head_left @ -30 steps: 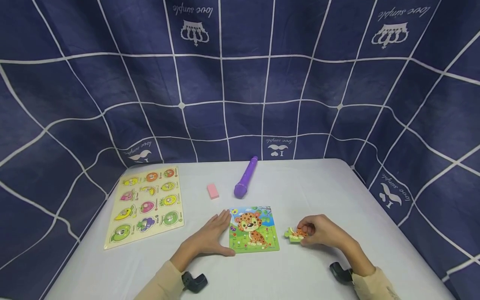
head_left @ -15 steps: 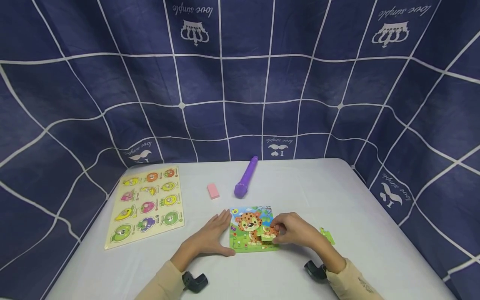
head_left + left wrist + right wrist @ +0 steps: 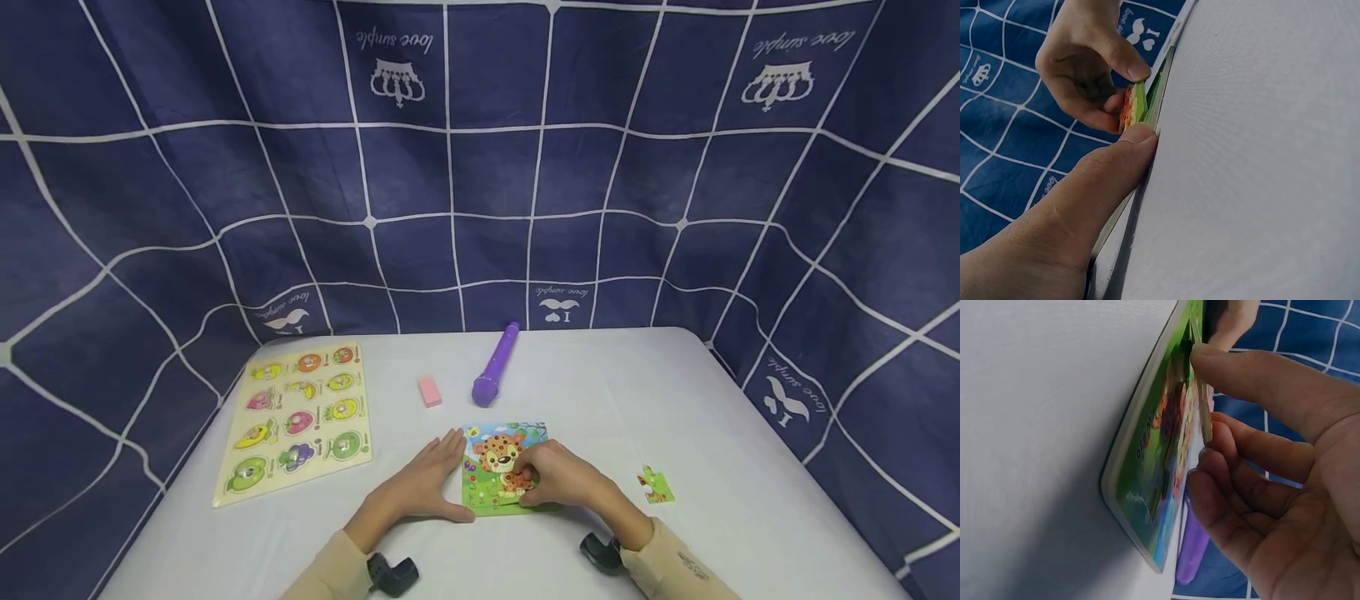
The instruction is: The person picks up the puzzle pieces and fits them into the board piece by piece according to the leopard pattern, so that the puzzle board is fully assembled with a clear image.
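A square leopard puzzle board (image 3: 480, 497) lies on the table in front of me. My left hand (image 3: 420, 483) rests flat with spread fingers along its left edge; in the left wrist view the thumb (image 3: 1138, 139) touches the board's near edge. My right hand (image 3: 562, 477) pinches a puzzle piece (image 3: 1137, 103) between thumb and fingers, close over the board's lower right part. Seen from the right wrist, the piece (image 3: 1202, 400) stands tilted above the printed surface. Fingers hide much of it in the head view. Another green puzzle piece (image 3: 657, 486) lies to the right.
A fruit peg puzzle (image 3: 300, 417) lies at the left of the white table (image 3: 750, 525). Behind the leopard board are a pink block (image 3: 429, 392) and a purple toy microphone (image 3: 495, 367). A dark blue curtain (image 3: 600, 183) rises beyond the table.
My right hand has carried the pinched piece leftward from the table onto the board's area, uncovering the loose green piece. The left hand stays at the board's edge. The head view has tilted slightly.
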`<state>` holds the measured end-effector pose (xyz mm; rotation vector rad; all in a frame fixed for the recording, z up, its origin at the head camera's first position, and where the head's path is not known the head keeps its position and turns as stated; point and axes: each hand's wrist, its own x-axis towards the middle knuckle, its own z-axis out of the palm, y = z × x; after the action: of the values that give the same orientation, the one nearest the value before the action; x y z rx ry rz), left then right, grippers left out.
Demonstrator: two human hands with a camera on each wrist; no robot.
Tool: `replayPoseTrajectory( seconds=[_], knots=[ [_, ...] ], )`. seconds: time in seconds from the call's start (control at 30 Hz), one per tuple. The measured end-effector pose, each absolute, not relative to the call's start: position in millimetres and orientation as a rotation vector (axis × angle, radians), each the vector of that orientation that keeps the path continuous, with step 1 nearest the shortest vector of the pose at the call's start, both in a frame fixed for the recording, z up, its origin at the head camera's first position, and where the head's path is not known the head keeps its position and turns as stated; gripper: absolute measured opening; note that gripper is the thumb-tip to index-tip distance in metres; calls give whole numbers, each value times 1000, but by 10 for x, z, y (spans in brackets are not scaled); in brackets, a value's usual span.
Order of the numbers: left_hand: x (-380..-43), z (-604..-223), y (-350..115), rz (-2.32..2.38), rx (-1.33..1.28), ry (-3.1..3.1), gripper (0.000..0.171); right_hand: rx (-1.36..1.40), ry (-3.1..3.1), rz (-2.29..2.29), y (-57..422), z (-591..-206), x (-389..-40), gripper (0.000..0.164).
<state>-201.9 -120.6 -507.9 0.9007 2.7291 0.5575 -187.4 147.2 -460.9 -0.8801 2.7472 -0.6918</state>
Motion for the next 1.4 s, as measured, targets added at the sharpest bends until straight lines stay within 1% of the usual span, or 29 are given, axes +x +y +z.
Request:
replayPoseTrajectory(
  seconds=[0.2,0.57,0.87,0.97,1.07,1.13,1.4],
  knots=[
    [-2001,-5086,-1201,559,893,2731,126,-808,2711,-683,1461,-4635,-1887,35],
    [-1950,-5109,-1137,573,851,2712,127,-794,2640,-731,1512,-4696,-1917,33],
    [-1947,-5114,-1120,545,869,2734,127,-724,2615,-758,1547,-4689,-1910,40],
    [-1959,-5093,-1132,548,874,2732,126,-767,2634,-764,1538,-4684,-1917,35],
    [-1976,-5072,-1146,539,878,2738,126,-820,2658,-764,1516,-4662,-1929,24],
    [-1987,-5060,-1153,534,881,2744,126,-839,2673,-749,1501,-4638,-1935,19],
    [-1993,-5028,-1161,560,877,2741,127,-825,2675,-768,1513,-4567,-1942,19]
  ],
)
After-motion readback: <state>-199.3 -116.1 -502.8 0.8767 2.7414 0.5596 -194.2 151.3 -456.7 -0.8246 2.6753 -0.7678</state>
